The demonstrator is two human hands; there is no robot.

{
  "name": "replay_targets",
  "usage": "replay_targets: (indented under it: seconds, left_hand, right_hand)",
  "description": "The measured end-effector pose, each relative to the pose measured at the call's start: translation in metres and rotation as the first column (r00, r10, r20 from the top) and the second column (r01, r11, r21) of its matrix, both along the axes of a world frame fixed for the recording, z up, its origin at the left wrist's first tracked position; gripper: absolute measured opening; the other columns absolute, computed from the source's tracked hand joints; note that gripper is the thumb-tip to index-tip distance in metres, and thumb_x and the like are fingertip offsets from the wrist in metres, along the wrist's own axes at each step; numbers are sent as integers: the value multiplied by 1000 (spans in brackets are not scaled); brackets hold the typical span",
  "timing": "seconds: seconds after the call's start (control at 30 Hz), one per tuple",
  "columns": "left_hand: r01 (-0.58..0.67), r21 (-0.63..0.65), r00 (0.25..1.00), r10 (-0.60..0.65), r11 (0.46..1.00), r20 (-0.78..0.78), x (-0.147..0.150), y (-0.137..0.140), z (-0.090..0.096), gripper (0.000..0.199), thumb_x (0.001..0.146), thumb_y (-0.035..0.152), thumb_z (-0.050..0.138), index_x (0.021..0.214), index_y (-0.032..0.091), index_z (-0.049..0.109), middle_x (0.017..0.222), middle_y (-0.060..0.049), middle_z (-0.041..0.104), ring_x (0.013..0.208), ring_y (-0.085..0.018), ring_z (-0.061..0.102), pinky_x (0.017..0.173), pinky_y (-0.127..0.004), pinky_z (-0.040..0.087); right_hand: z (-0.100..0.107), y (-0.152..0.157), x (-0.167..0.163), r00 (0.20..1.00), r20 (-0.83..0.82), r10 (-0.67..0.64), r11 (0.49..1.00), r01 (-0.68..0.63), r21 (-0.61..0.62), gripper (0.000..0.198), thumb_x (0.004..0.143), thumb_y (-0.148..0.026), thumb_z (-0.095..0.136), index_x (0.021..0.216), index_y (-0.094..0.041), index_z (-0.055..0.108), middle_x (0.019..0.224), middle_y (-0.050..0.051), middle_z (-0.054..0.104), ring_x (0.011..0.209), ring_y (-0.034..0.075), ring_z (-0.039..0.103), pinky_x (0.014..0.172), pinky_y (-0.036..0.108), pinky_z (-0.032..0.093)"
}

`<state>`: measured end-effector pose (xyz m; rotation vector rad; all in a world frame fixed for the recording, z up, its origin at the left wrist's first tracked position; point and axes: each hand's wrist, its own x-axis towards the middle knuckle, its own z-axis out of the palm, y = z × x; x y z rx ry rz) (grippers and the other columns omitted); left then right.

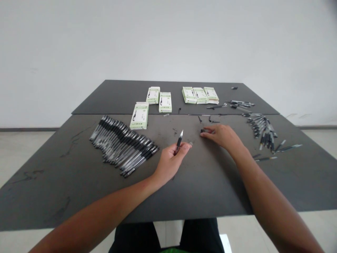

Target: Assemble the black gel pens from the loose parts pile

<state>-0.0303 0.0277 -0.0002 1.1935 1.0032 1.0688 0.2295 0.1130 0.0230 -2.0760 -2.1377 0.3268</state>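
My left hand point(170, 160) is closed around a gel pen point(179, 139), its silvery tip pointing up and its dark grip showing above the fingers. To the right, my right hand point(222, 136) reaches low over the table, fingertips pinched at a small black pen cap point(202, 131); part of it is hidden by the fingers. Left of my left hand lies a long slanted row of capped pens point(123, 144), side by side. Small loose black parts point(210, 119) lie just beyond my right hand.
Green-and-white pen boxes point(139, 116) lie toward the back, with more boxes point(200, 95) right of them. Loose pens and parts point(263, 130) are heaped at the right, near several thin pieces point(289, 148). The grey table point(65, 186) has dark ink marks and a seam across it.
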Motion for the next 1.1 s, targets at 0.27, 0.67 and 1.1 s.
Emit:
replay_targets:
  seconds: [0.27,0.67,1.1]
  left_hand:
    - [-1,-42,1000,1,999,4,1,-1,4,57,94,67,72,116,14,81,51,10,37,48,-10,29,51,-25,25]
    - [51,-123,970,-20,991,241,-1,0,16,50,95,64,73,109,17,77,55,12,27,45,-7,19,45,-23,15]
    - [-115,21,993,115,993,-30,-7,-4,24,39,95,57,76,99,19,83,74,-2,69,60,-12,48,56,-26,36]
  right_hand:
    - [-13,7,-4,989,-3,146,981,-144,128,36,101,-46,61,116,-25,87,111,10,83,94,27,75,82,36,53]
    - [26,-33,-58,390,-915,107,994,-60,91,42,69,-51,96,95,-20,86,80,4,80,58,13,64,58,27,53]
    - [39,-51,-75,280,-954,105,982,-181,55,22,83,-38,90,100,-24,85,79,2,80,53,11,65,44,21,48]
